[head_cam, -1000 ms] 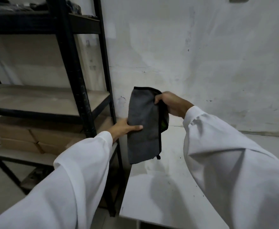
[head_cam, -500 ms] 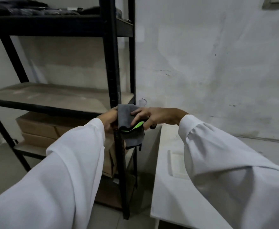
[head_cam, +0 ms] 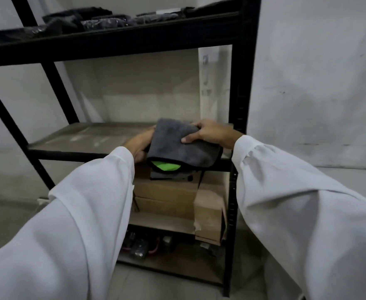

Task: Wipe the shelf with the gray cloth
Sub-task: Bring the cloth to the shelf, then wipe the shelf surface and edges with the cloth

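Folded gray cloth [head_cam: 177,144], green inner face showing, held over the near right edge of the middle shelf [head_cam: 86,137]. Left hand [head_cam: 139,146] grips its left side; right hand [head_cam: 210,132] closes on its right edge, thumb on top. Cardboard boxes [head_cam: 166,191] stand 1 tier below.

One head-worn view is looking forward and down along two white sleeves [head_cam: 296,204] at a black shelf unit [head_cam: 245,61] standing close in front. It is facing the middle shelf [head_cam: 86,137] near its right front corner, with the wall [head_cam: 318,83] showing to the right.
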